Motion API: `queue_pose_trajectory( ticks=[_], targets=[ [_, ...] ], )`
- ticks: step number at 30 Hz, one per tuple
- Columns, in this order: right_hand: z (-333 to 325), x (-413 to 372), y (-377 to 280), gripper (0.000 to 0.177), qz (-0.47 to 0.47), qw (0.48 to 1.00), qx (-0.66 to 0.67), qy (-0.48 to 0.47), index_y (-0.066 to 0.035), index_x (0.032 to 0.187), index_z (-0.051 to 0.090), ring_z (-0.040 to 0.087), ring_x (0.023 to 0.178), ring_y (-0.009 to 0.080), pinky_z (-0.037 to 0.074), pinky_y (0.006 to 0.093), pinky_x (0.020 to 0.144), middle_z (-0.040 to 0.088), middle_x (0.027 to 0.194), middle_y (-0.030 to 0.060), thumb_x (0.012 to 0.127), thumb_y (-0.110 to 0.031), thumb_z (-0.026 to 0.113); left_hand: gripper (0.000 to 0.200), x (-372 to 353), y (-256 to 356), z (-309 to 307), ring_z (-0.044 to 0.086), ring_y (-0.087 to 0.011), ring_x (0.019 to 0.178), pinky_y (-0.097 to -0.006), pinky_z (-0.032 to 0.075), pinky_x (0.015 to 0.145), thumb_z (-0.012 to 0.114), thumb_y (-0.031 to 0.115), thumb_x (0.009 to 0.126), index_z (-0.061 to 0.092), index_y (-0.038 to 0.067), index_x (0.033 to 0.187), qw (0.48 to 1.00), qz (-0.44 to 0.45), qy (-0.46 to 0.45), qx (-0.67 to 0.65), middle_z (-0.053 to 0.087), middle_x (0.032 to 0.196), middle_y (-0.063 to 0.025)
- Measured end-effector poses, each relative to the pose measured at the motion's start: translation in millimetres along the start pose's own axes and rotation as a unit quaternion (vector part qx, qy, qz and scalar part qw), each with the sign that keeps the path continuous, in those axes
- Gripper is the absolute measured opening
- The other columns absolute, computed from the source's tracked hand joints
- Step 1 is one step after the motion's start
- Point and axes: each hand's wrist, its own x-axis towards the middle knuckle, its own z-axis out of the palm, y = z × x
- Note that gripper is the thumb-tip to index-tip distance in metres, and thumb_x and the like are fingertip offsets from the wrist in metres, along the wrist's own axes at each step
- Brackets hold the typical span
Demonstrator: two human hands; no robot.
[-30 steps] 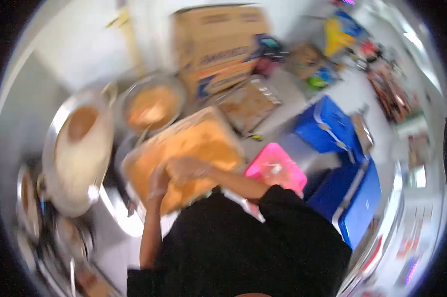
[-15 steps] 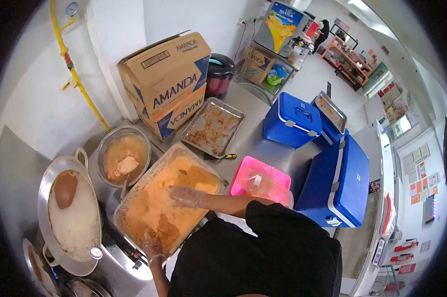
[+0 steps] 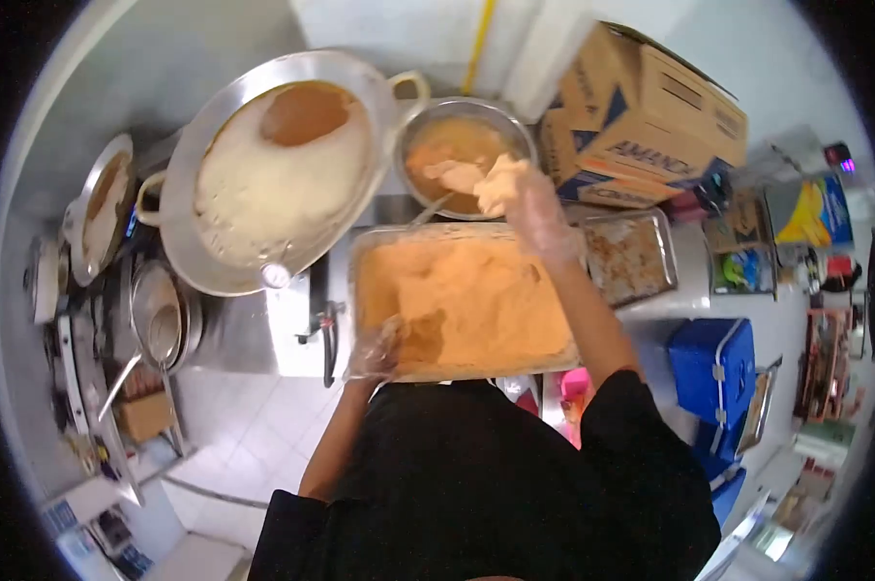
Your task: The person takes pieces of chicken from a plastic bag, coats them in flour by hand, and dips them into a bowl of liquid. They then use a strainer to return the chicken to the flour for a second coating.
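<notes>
My right hand (image 3: 542, 218), in a clear plastic glove, is closed on a pale, coated piece of chicken (image 3: 501, 184). It holds the piece in the air above the far right of a rectangular tray (image 3: 360, 254). Orange-tan breading powder (image 3: 476, 290) fills that tray. Also gloved, my left hand (image 3: 376, 351) is at the tray's near left corner, fingers apart, beside a darker patch in the powder. Just behind the tray stands a metal bowl (image 3: 529, 145) of orange liquid with a pale piece (image 3: 454, 176) in it and a utensil handle over its rim.
A large wok (image 3: 181, 194) of foaming oil with a dial thermometer (image 3: 276, 276) is at left. Strainers (image 3: 159, 320) and a second pan (image 3: 77, 228) lie beyond it. To the right are a cardboard box (image 3: 665, 126), a crumb-covered metal tray (image 3: 631, 254) and blue coolers (image 3: 713, 368).
My view has swung left toward the wok. My right hand has risen out of the powder with a coated piece of chicken. My left hand stays at the tray's near left corner.
</notes>
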Motion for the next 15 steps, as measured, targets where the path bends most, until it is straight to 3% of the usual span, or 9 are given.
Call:
queue_pose_trajectory(
  ticks=[2, 3, 6, 8, 9, 11, 12, 14, 15],
  targets=[
    [76.4, 57.2, 45.7, 0.028, -0.214, 0.939, 0.032, 0.268, 0.001, 0.106, 0.060, 0.052, 0.105, 0.0400, 0.043, 0.0441, 0.096, 0.057, 0.107, 0.0223, 0.082, -0.013, 0.059, 0.025, 1.6, 3.9, 0.3, 0.065, -0.0374, 0.071, -0.0479, 0.052, 0.060, 0.059, 0.026, 0.091, 0.063, 0.011, 0.111, 1.000, 0.006, 0.019, -0.012, 0.066, 0.086, -0.0166],
    [77.7, 78.6, 38.1, 0.028, -0.219, 0.939, 0.037, 0.264, 0.001, 0.106, 0.060, 0.052, 0.105, 0.0400, 0.043, 0.0441, 0.096, 0.057, 0.107, 0.0223, 0.082, -0.013, 0.059, 0.024, 4.4, 8.2, -4.8, 0.065, -0.0368, 0.072, -0.0480, 0.052, 0.060, 0.060, 0.026, 0.091, 0.063, 0.011, 0.111, 0.998, 0.004, 0.029, -0.047, 0.067, 0.086, -0.0168],
    [59.4, 121.1, -2.1, 0.020, -0.067, 0.979, 0.033, 0.189, -0.002, 0.094, 0.068, 0.061, 0.095, 0.0382, 0.051, 0.0410, 0.083, 0.063, 0.099, 0.0238, 0.076, -0.008, 0.061, 0.023, -3.7, -12.8, 28.7, 0.066, -0.0360, 0.074, -0.0461, 0.053, 0.062, 0.059, 0.025, 0.092, 0.063, 0.011, 0.109, 0.955, -0.084, 0.008, -0.283, 0.067, 0.085, -0.0173],
    [47.2, 137.2, -26.4, 0.022, 0.101, 0.992, 0.073, 0.031, 0.000, 0.098, 0.064, 0.060, 0.101, 0.0401, 0.048, 0.0449, 0.088, 0.063, 0.103, 0.0250, 0.084, -0.016, 0.059, 0.024, 5.3, 5.7, -2.9, 0.066, -0.0353, 0.073, -0.0440, 0.054, 0.061, 0.059, 0.024, 0.092, 0.063, 0.009, 0.111, 0.997, -0.040, -0.066, -0.010, 0.067, 0.085, -0.0173],
    [56.4, 149.9, -20.8, 0.022, 0.100, 0.992, 0.075, 0.028, 0.000, 0.098, 0.064, 0.060, 0.101, 0.0401, 0.048, 0.0449, 0.088, 0.063, 0.103, 0.0250, 0.084, -0.016, 0.059, 0.024, 3.4, 1.2, 4.4, 0.066, -0.0353, 0.073, -0.0440, 0.054, 0.061, 0.059, 0.024, 0.092, 0.063, 0.009, 0.111, 0.997, -0.043, -0.067, -0.009, 0.067, 0.085, -0.0173],
    [86.0, 166.4, 1.5, 0.020, 0.100, 0.989, 0.076, 0.071, -0.004, 0.097, 0.067, 0.064, 0.097, 0.0394, 0.050, 0.0439, 0.084, 0.066, 0.099, 0.0235, 0.085, -0.018, 0.059, 0.025, -3.1, -7.2, 20.5, 0.066, -0.0342, 0.076, -0.0414, 0.055, 0.064, 0.059, 0.021, 0.092, 0.062, 0.007, 0.113, 0.931, -0.139, -0.039, -0.334, 0.067, 0.088, -0.0176],
    [98.4, 162.7, 6.8, 0.020, 0.099, 0.990, 0.078, 0.069, -0.004, 0.097, 0.067, 0.064, 0.097, 0.0394, 0.050, 0.0439, 0.084, 0.066, 0.099, 0.0235, 0.085, -0.018, 0.059, 0.025, -1.2, -1.6, 13.6, 0.066, -0.0342, 0.076, -0.0414, 0.055, 0.064, 0.059, 0.021, 0.092, 0.062, 0.007, 0.113, 0.931, -0.143, -0.038, -0.333, 0.067, 0.088, -0.0176],
    [110.6, 153.1, 12.3, 0.022, 0.131, 0.945, 0.170, 0.248, -0.006, 0.101, 0.068, 0.064, 0.095, 0.0391, 0.050, 0.0421, 0.082, 0.068, 0.100, 0.0213, 0.084, -0.016, 0.059, 0.026, 5.8, 6.8, -1.9, 0.066, -0.0336, 0.067, -0.0441, 0.054, 0.058, 0.061, 0.027, 0.089, 0.065, 0.012, 0.110, 0.993, -0.065, 0.008, -0.102, 0.069, 0.082, -0.0139],
    [97.0, 136.9, 6.3, 0.023, 0.146, 0.945, 0.218, 0.193, -0.006, 0.103, 0.068, 0.064, 0.090, 0.0364, 0.050, 0.0407, 0.080, 0.068, 0.096, 0.0205, 0.085, -0.017, 0.059, 0.026, 5.5, 4.8, -2.3, 0.066, -0.0336, 0.067, -0.0441, 0.054, 0.058, 0.061, 0.027, 0.089, 0.065, 0.012, 0.110, 0.993, -0.064, 0.011, -0.101, 0.069, 0.082, -0.0139]
  ],
)
